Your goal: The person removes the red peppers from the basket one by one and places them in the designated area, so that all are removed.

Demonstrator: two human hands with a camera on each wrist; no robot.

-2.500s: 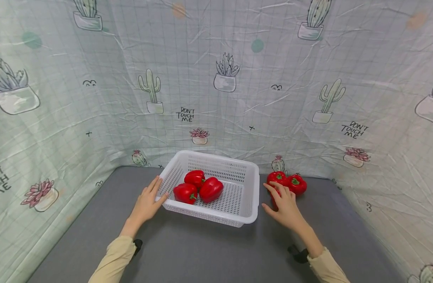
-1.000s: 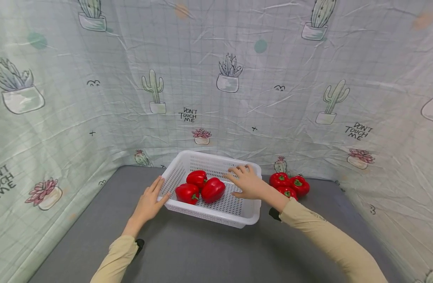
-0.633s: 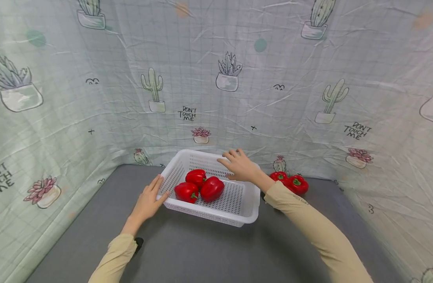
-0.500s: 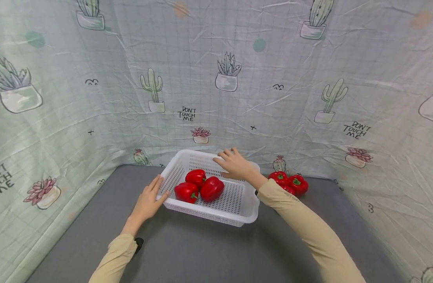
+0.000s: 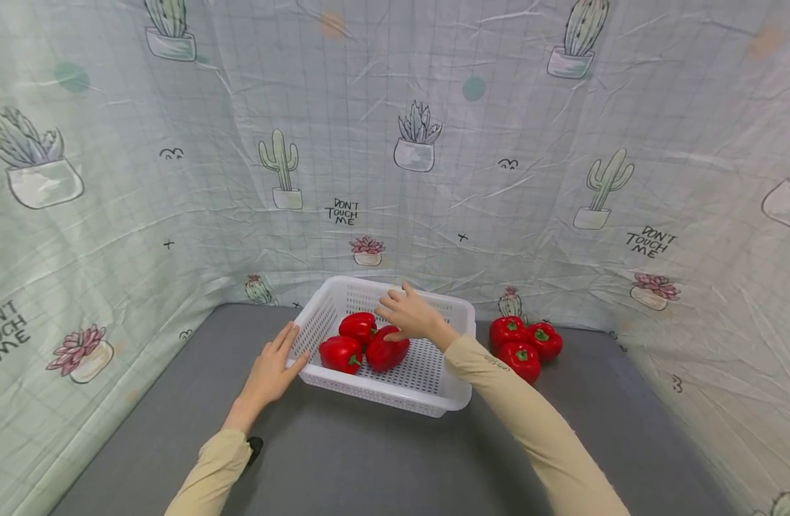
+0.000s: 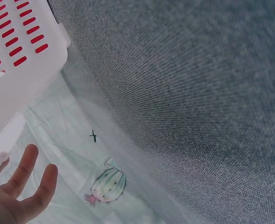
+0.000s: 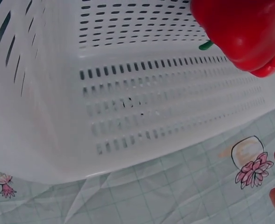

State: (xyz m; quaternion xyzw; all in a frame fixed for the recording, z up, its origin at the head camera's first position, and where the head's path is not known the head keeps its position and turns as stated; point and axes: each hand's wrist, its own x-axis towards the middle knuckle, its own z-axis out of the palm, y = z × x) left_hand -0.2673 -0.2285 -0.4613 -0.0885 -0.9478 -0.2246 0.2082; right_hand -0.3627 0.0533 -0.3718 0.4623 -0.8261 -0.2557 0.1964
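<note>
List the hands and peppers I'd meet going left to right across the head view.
Left hand → leftmost pepper in the white basket → right hand → leftmost pepper on the gray table → rightmost pepper there. Overlapping peppers are left out.

The basket [image 5: 369, 388] looks like smooth plastic with a soft sheen. The peppers [image 5: 385, 355] are smooth and glossy — bright glints on their skin. The counter [image 5: 356, 462] shows a matt, finely woven, cloth-like surface; the backdrop [image 5: 408, 208] is crinkled, faintly shiny sheeting — the sleeves [image 5: 524, 423] are matt, creased cloth.
</note>
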